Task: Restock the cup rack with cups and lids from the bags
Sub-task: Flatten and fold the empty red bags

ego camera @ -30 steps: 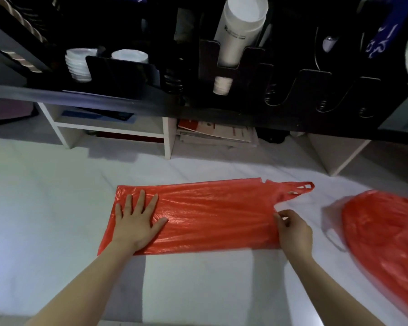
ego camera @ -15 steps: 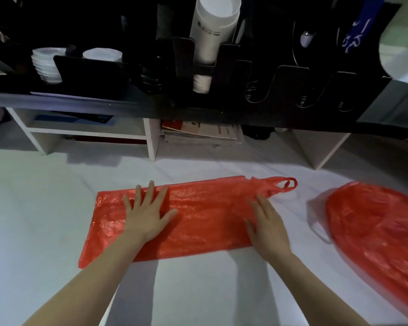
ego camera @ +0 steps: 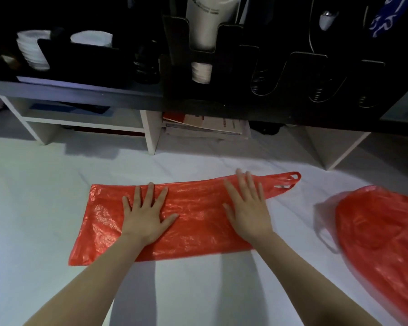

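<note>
A flat, empty red plastic bag (ego camera: pixel 198 220) lies on the white surface (ego camera: pixel 33 196), its handles pointing right. My left hand (ego camera: pixel 146 215) presses flat on the bag's left half, fingers spread. On the bag's right half my right hand (ego camera: pixel 247 208) lies flat too, fingers straight. A second red bag (ego camera: pixel 382 236), bulging, sits at the right edge. Above stands the black cup rack (ego camera: pixel 233 67) with a tall stack of white cups (ego camera: pixel 207 22) in one slot. White lids (ego camera: pixel 33 50) are stacked at its left.
Several rack slots (ego camera: pixel 316 74) to the right of the cups show only springs. Under the dark shelf are white dividers (ego camera: pixel 151 130) and a pile of papers (ego camera: pixel 210 125). The white surface stretches left of the bag and toward me.
My right hand let go of the bag's handle end, moved left and now lies flat on the bag. My left hand slid slightly right along it. The view shifted closer to the rack.
</note>
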A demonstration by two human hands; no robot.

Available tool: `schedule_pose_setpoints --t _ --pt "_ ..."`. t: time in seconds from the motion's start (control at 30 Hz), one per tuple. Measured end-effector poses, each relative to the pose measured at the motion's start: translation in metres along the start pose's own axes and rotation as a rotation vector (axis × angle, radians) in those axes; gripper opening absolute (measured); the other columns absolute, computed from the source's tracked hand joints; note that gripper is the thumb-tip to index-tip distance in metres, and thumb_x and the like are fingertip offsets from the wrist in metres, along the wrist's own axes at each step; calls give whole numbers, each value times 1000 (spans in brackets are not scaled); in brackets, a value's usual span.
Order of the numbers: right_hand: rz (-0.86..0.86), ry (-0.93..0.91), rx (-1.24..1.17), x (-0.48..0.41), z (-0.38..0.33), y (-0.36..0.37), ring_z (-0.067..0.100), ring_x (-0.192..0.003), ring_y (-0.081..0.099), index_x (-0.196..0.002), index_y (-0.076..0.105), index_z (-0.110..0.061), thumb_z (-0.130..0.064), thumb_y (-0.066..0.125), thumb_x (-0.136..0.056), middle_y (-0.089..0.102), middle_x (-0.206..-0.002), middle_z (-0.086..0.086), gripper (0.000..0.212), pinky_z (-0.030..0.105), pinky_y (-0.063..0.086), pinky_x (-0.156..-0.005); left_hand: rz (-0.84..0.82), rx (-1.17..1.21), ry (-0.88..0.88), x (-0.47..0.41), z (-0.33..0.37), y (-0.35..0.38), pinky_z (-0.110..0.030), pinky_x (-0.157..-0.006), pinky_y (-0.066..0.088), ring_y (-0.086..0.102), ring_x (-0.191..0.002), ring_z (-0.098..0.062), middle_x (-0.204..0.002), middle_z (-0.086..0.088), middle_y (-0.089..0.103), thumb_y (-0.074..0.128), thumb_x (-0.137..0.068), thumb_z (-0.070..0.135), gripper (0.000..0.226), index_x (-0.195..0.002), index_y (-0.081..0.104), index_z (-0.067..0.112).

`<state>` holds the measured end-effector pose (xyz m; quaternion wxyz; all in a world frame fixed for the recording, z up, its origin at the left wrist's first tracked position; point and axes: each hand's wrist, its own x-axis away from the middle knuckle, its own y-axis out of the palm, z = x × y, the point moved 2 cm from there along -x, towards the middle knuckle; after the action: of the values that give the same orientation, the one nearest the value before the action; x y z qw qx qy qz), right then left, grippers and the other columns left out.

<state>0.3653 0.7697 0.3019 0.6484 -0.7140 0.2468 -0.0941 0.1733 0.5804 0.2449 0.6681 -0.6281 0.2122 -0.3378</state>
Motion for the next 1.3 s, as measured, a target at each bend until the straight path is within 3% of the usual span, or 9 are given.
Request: schedule_pose_setpoints --t 0.1,0.27,0.5,0.77,0.9,0.97,1.1,1.2,1.3 --pt "-247 -136 77 -9 -7 31 22 -145 -19 -151 7 -39 -65 24 -91 -22 -156 -6 68 48 -17 -113 7 -7 -4 0 -2 2 -58 -111 -11 -18 -144 -31 -158 3 -17 -6 -67 88 84 -139 -25 48" --pt "-314 319 -6 -2 63 39 25 -146 -14 -148 -4 -45 -77 17 -83 -13 -160 1 75 55 -6 -115 8 -24 -11 0 -3 3 -58 -112 -9 -17 -144 -30 -158 4 -17 -5 -67 88 80 -133 -31 52" --pt "-321 442 65 -13 81 18 37 -145 -13 -152 5 -32 -73 13 -87 -2 -161 7 77 65 -8 -110 -6 -39 -14 1 0 -1 -58 -113 -9 -19 -144 -30 -158 3 -18 -5 -67 88 82 -136 -29 49" --pt "-313 67 -104 -7 -30 43 31 -144 -21 -150 -4 -39 -71 22 -88 -14 -160 2 75 58 -19 -108 -94 52 -160 2 26 -3 -59 -111 -8 -16 -144 -34 -158 0 -19 18 -79 80 82 -146 -15 44" --pt "-322 3 -49 1 -9 52 27 -146 -17 -149 -4 -42 -74 19 -86 -13 -160 -2 74 57 -13 -111 147 431 -113 6 28 -18 -53 -114 -5 -11 -146 -24 -159 5 -12 20 -87 70 71 -148 -5 42" --pt "-322 -44 -14 -1 17 46 26 -146 -15 -149 -3 -43 -73 19 -88 -13 -160 -3 72 56 -10 -114 196 332 -19 14 11 -23 -48 -116 -5 -10 -145 -19 -157 9 -8 12 -84 71 74 -149 -2 39" --pt "-353 -71 93 -8 36 29 25 -147 -13 -150 -4 -41 -70 24 -90 -14 -160 -3 73 58 -10 -112 -15 10 120 37 -20 -9 -41 -116 -7 -9 -146 -19 -158 6 -10 -7 -70 83 89 -145 -13 37" --pt "-257 -35 17 -5 -16 27 26 -146 -14 -151 -1 -38 -58 30 -94 -12 -160 1 68 59 -11 -111 -17 -5 102 36 -22 -7 -41 -116 -7 -9 -146 -21 -158 5 -13 -5 -73 77 84 -147 -12 37" --pt "-312 -125 -107 13 -85 41 21 -146 -17 -150 0 -41 -62 25 -92 -13 -160 -3 66 56 -16 -109 -28 8 112 35 -19 -6 -43 -117 -3 -7 -146 -22 -158 5 -13 -1 -76 75 83 -149 -8 37"
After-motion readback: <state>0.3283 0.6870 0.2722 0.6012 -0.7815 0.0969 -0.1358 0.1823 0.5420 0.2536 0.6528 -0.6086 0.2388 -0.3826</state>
